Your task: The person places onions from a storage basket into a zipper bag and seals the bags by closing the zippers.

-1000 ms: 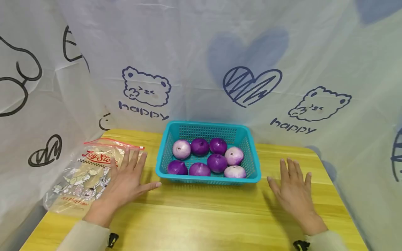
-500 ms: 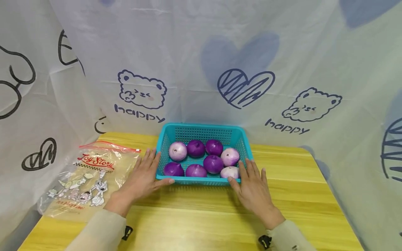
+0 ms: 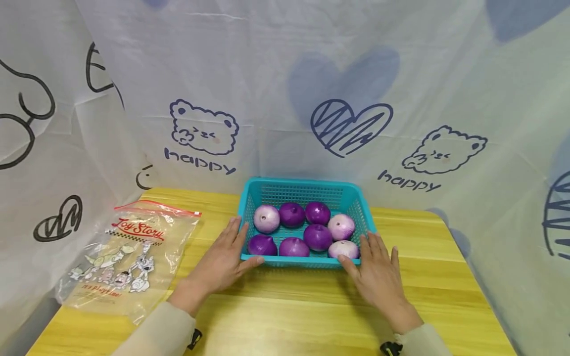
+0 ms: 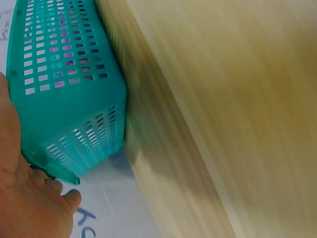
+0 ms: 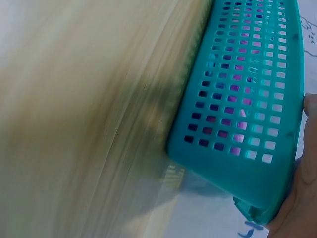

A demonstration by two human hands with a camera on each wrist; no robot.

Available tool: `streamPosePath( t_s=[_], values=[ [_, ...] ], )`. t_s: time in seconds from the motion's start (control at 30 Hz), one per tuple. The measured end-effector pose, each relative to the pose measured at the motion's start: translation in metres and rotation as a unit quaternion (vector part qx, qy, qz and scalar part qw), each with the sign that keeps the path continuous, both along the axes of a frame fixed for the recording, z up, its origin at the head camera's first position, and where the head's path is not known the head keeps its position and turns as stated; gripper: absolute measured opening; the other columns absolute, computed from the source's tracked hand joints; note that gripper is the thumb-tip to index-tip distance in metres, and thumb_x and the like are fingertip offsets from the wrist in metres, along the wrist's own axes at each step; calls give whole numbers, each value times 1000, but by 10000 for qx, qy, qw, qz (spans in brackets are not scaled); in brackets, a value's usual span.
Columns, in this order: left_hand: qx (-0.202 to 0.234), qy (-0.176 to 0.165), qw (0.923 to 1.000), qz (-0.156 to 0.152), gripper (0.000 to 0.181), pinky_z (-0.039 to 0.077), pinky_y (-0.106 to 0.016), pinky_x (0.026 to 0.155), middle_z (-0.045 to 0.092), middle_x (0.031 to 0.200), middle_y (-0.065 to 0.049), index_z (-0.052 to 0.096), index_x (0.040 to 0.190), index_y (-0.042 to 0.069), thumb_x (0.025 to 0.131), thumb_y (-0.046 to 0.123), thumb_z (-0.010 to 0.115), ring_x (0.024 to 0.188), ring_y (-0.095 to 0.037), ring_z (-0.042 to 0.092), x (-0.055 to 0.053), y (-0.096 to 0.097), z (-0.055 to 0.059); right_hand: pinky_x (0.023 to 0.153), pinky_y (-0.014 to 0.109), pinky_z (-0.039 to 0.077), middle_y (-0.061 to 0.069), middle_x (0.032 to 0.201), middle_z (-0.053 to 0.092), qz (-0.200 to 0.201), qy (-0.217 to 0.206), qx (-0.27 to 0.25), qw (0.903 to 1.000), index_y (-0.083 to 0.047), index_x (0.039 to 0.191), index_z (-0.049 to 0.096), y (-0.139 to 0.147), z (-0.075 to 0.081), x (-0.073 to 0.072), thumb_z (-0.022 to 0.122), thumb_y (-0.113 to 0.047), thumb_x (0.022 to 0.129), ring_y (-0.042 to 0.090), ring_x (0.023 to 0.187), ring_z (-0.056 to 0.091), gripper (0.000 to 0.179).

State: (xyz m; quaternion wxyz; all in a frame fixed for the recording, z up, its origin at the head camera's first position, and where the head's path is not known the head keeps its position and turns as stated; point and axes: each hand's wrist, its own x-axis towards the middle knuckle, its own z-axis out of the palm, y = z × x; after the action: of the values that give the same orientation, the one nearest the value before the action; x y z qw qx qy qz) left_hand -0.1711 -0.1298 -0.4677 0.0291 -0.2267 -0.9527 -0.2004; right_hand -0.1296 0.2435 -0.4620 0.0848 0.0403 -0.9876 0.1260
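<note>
A turquoise plastic basket [image 3: 307,183] with perforated walls stands on the wooden table, holding several purple and pale-skinned onions [image 3: 317,238]. My left hand [image 3: 218,264] holds its front left corner, fingers along the side rim and thumb at the front rim. At the front right corner, my right hand [image 3: 378,274] holds it the same way, with its thumb over the front rim. The left wrist view shows fingertips [image 4: 72,198] beside the basket's rim. In the right wrist view the thumb [image 5: 309,103] lies at the rim, and the other fingers are hidden.
A clear zip bag [image 3: 129,257] with red print lies flat on the table's left side. White cloth [image 3: 276,74] with drawings hangs close behind the basket and along both sides. Yellow wooden tabletop [image 3: 276,316] extends in front of the basket.
Both hands came in from the basket's sides and took hold of its front corners. Since half a second ago, the basket has shifted to the right along with them.
</note>
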Motion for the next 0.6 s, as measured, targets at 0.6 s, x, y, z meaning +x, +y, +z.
streamPosePath(
  t_s=[0.6],
  values=[
    [-355, 41, 9956, -866, 91, 19, -50, 130, 10, 173, -30, 25, 163, -5, 107, 66, 36, 162, -44, 8, -1, 94, 2, 121, 77, 11, 31, 160, 42, -326, 504, 232, 9979, 5, 152, 48, 1, -1, 5, 47, -60, 106, 50, 150, 38, 79]
  ],
)
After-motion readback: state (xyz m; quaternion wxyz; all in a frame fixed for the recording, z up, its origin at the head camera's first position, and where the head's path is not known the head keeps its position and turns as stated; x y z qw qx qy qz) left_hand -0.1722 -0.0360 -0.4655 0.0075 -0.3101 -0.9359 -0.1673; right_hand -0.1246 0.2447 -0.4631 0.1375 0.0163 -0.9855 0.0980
